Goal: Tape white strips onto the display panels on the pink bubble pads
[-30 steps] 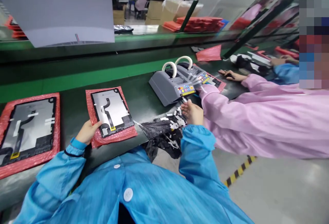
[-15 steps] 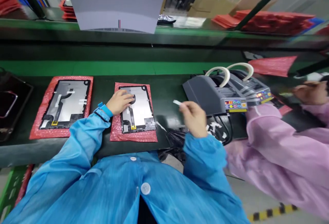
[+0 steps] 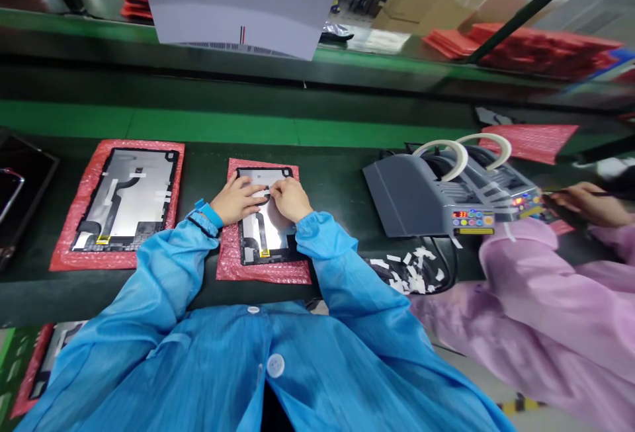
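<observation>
"Where was the panel being worked on?"

"The flat, black-framed tablet panel with a silver back lay at the middle of the frame, on a red bubble-wrap sheet over the dark green worktop."

"And the hands?"

"The left hand rested across the panel's upper part, loose, its fingers outspread, grasping nothing that I could see. The right hand met it from the other side, fingers bent together at a short white strip of tape. I couldn't tell whether they gripped the strip or only pressed it."

"What was around them?"

"At the left of the frame, a second silver-backed panel lay on its own red wrapping. Right of centre stood a grey plastic tape dispenser, red digits lit on its front, with a similar grey dispenser just beside it."

"Anything below that?"

"White tape scraps lay scattered there, and a co-worker's pink sleeve reached in at the lower right."
</observation>
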`<control>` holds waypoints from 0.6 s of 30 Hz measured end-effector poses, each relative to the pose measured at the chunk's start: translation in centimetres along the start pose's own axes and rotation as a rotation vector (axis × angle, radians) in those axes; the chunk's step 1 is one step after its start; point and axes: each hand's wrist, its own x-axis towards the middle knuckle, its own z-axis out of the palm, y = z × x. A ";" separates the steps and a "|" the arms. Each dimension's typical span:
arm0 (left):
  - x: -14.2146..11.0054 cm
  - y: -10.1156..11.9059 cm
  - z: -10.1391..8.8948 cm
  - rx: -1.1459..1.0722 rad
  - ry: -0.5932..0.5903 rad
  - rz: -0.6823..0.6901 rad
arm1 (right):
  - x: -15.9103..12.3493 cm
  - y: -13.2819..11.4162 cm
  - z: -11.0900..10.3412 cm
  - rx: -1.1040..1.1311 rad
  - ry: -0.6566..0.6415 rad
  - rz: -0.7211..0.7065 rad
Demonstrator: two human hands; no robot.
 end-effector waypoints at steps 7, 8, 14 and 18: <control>0.0 0.2 -0.2 0.001 -0.002 -0.021 | -0.2 -0.5 -0.2 -0.085 -0.013 0.003; 0.1 0.3 -0.2 0.002 -0.001 -0.016 | -0.2 -0.7 -0.2 -0.093 -0.013 0.003; 0.0 0.2 -0.3 -0.011 0.027 -0.015 | 0.0 -1.2 -0.6 -0.112 0.051 0.075; 0.0 0.0 -0.2 -0.014 0.047 -0.011 | -1.8 2.9 -1.7 0.042 0.254 0.168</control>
